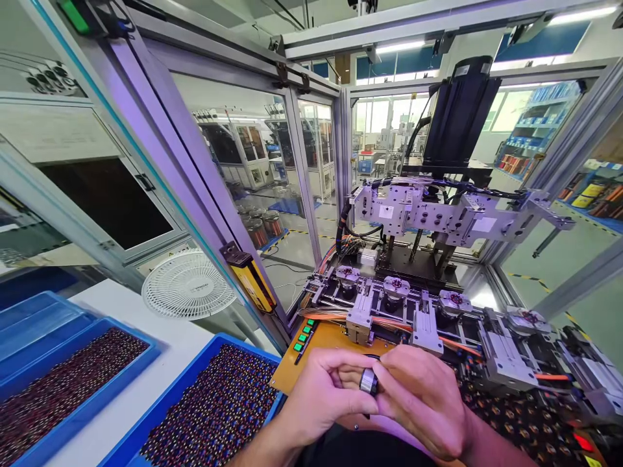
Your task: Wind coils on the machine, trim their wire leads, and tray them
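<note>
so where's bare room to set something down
A bare strip of white tabletop lies between the far-left parts tray and the parts tray nearest the left hand. A smaller bare patch of orange panel lies between the green buttons and the metal block. Crowded: both trays, the row of fixtures, and the lower right, strewn with small parts.

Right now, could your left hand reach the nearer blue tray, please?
Probably yes: nothing visible blocks the way to the blue tray, though the left hand holds a metal part.
</note>
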The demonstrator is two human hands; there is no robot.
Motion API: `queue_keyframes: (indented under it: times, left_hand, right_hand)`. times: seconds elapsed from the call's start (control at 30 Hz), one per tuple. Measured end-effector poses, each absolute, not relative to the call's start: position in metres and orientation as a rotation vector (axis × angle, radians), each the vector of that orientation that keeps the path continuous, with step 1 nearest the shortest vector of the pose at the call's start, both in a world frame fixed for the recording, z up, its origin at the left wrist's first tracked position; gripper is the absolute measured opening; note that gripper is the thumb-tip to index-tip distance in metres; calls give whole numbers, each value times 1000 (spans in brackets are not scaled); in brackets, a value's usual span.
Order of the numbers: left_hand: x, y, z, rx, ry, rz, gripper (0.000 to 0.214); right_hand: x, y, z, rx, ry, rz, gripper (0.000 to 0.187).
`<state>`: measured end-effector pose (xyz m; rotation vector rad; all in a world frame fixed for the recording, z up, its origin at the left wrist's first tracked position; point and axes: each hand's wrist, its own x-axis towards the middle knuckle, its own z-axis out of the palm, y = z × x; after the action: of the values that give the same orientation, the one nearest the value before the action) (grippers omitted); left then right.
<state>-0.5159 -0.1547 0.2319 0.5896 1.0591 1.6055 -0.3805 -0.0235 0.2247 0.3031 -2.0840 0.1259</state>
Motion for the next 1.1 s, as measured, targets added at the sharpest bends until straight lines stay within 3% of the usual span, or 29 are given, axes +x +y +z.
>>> queue_keyframes:
  times: [0.13, 0.23, 0.33, 0.57, 0.87, 0.97, 1.1]
  left_hand:
    - [-499, -150, 221, 658, 1060, 1872, 35]
    - [-495, -150, 216, 854, 1153, 2014, 40]
    - [-506, -153, 216, 1260, 1315, 1961, 49]
    - [-523, -160, 214, 1773, 1431, 1787, 34]
    - [-505, -164, 197, 1128, 1331, 1846, 28]
    - [-498, -161, 187, 728, 1016, 1785, 26]
    - [-489, -159, 175, 452, 590, 1671, 34]
  right_hand:
    - [-381, -30, 210, 161, -2030, 63, 20]
    - [-381, -37, 205, 122, -1997, 197, 22]
    - [-378, -43, 208, 91, -1979, 442, 21]
    - [-371, -50, 214, 110, -2034, 678, 15]
    - [-370, -52, 199, 76, -2108, 570, 20]
    - [-371, -53, 194, 42, -2063, 530, 22]
    - [-371, -54, 193, 3, -2069, 711, 15]
